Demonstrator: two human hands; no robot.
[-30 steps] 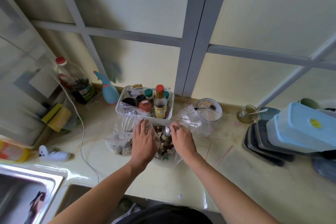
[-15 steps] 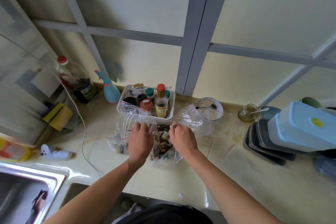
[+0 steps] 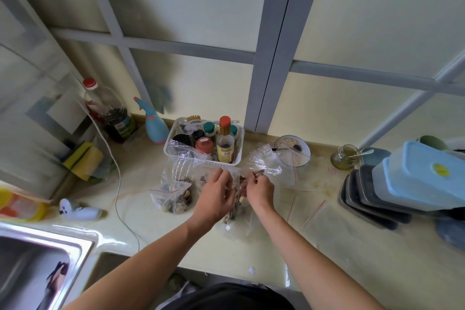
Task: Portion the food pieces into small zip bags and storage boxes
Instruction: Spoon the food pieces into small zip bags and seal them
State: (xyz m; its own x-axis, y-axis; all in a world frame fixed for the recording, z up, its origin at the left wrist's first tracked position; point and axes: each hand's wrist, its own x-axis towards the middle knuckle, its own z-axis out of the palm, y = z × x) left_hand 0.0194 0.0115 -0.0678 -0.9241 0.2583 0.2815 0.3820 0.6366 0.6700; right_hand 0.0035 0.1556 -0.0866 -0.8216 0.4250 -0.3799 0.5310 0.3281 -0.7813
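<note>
On counter (image 3: 156,211) | hands: 2, gripping zip bag (image 3: 235,211) | filled bags: maybe 2

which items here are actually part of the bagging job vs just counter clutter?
In use: left hand and right hand, both gripping the zip bag; filled bag; storage boxes.

Clutter: condiment basket, spray bottle, sponge, sink.
</note>
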